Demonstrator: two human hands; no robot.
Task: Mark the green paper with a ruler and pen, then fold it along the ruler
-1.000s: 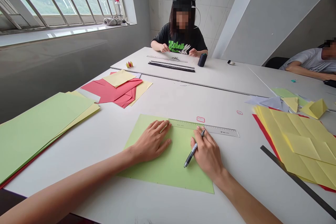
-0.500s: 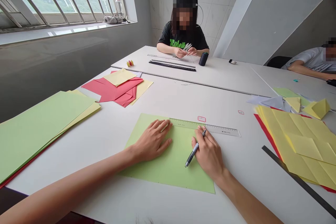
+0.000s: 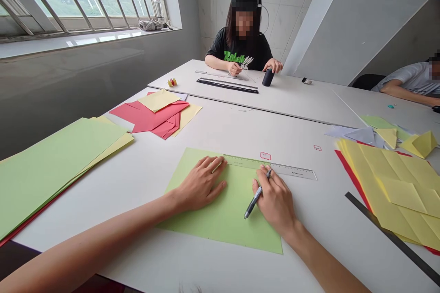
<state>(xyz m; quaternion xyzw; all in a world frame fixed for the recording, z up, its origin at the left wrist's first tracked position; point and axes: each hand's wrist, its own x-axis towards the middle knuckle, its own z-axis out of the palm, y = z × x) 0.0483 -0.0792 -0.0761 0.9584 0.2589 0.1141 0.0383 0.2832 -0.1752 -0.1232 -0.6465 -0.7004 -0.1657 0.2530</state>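
In the head view, the thin, light pale-green card sheet (image 3: 220, 215) lies flat on the white worktop (image 3: 309, 229); it looks soft enough to flex and is best taken by a bare edge. The open left-hand grip (image 3: 201, 183) presses it down, fingertips at a clear plastic ruler (image 3: 292, 170), while the right-hand grip (image 3: 273, 201) pinches a slim black pen (image 3: 256, 200) low over the sheet. Since the earlier frame, both hands have barely shifted, but the person opposite (image 3: 240, 50) has moved a hand (image 3: 274, 65) onto a dark thread spool (image 3: 267, 77).
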